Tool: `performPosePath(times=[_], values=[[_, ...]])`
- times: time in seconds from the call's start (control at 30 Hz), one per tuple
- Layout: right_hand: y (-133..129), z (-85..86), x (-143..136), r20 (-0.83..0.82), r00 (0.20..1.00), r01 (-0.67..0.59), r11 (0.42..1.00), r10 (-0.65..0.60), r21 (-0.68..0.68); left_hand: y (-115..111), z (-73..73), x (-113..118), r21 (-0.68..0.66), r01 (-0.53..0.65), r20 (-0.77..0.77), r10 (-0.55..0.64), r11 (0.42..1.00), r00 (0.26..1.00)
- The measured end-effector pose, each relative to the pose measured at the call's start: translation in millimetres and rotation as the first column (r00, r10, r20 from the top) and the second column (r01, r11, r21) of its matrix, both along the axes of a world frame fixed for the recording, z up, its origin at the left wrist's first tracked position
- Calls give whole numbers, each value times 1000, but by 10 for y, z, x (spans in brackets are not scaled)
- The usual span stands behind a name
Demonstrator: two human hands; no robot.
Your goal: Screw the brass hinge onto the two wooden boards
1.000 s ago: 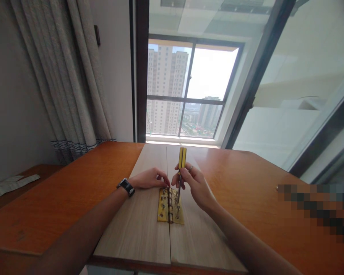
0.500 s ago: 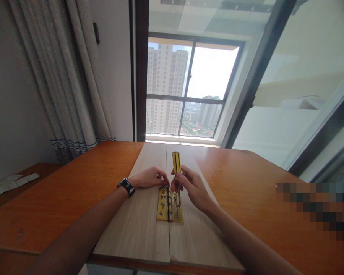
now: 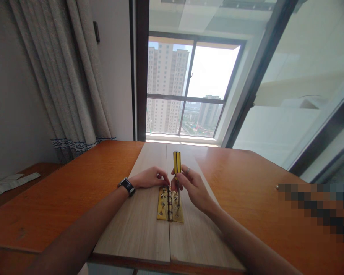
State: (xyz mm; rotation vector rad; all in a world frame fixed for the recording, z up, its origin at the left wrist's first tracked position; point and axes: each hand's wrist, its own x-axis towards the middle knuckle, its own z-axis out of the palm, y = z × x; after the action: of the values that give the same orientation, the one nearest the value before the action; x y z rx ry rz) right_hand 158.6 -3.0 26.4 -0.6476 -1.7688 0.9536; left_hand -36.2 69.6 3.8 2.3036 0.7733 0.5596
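A brass butt hinge lies unfolded across the seam between two pale wooden boards, with several small screws standing in its leaves. My right hand grips a screwdriver with a yellow and black handle, held nearly upright. Its metal shaft runs down to the hinge's right leaf, the tip at a screw near the lower end. At the hinge's far end, the bent fingers of my left hand press on its edge; their exact contact is partly hidden. A black watch is on the left wrist.
The boards rest on an orange-brown wooden table. Beyond the far edge is a window. A grey curtain hangs at the left, above a pale fabric strip. A blurred-out patch covers the right side.
The screwdriver handle has tipped very slightly to the right and stands a little more upright. My left hand keeps its place at the hinge's far end.
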Motion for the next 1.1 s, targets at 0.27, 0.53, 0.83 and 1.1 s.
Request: performPosePath(times=[0.27,0.53,0.83,1.1], values=[[27,-2,38,10,997,71,996,-72,47,30,-60,3,32,-24,1,24,999,1000],[33,-13,34,3,998,61,998,-61,30,12,-23,24,24,28,16,-28,999,999],[35,-16,30,18,997,72,997,-72,22,3,-30,51,-5,24,61,-24,1000,998],[31,-16,19,0,998,56,998,-56,23,-10,3,96,-76,-15,77,21,997,997]])
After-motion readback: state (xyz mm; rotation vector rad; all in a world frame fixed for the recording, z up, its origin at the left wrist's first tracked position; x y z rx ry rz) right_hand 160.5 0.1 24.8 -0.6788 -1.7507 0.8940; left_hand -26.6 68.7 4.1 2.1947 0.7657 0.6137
